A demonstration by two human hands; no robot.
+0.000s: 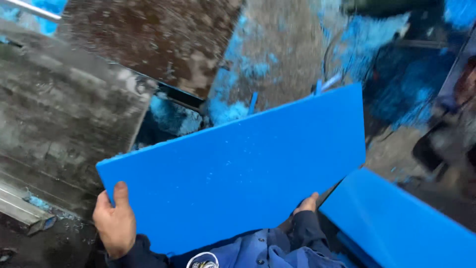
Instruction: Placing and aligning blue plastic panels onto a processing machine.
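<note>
I hold a large flat blue plastic board (238, 168) with both hands, tilted so its right end sits higher. My left hand (115, 221) grips the board's lower left corner, thumb lying on its top face. Only the fingertips of my right hand (306, 204) show, hooked around the board's near edge toward the right. Fine pale dust speckles the board's face. My dark blue sleeves and a blue work shirt show at the bottom edge.
A second blue board (396, 223) lies at the lower right. A worn grey metal machine table (59, 114) fills the left, with a brown plate (158, 34) behind it. Blue shavings (377, 44) cover the floor beyond. A metal rail (22, 208) juts out at lower left.
</note>
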